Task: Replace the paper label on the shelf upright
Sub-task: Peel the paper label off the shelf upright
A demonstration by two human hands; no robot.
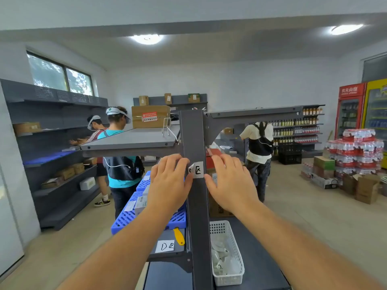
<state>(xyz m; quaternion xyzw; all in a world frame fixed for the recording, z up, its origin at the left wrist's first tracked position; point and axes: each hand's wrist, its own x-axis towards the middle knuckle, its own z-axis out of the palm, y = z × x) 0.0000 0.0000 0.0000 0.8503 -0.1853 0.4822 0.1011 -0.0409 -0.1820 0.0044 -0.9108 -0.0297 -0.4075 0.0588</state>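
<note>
A white paper label (pixel 197 169) with black handwriting is stuck on the dark grey shelf upright (pixel 193 139) at chest height. Its left edge curls away from the metal. My left hand (pixel 169 181) is at the upright's left side, fingertips touching that curled edge. My right hand (pixel 230 183) is flat and spread just right of the upright, its thumb near the label's lower right corner. A second white label (pixel 165 246) with handwriting lies on the lower shelf, beside a yellow-handled tool (pixel 179 236).
A white mesh basket (pixel 234 250) with crumpled paper sits on the lower shelf at right. Blue plastic crates (pixel 134 216) lie behind the left hand. Three people stand at shelves beyond. Stacked bottle packs (pixel 356 149) and cardboard boxes fill the right side.
</note>
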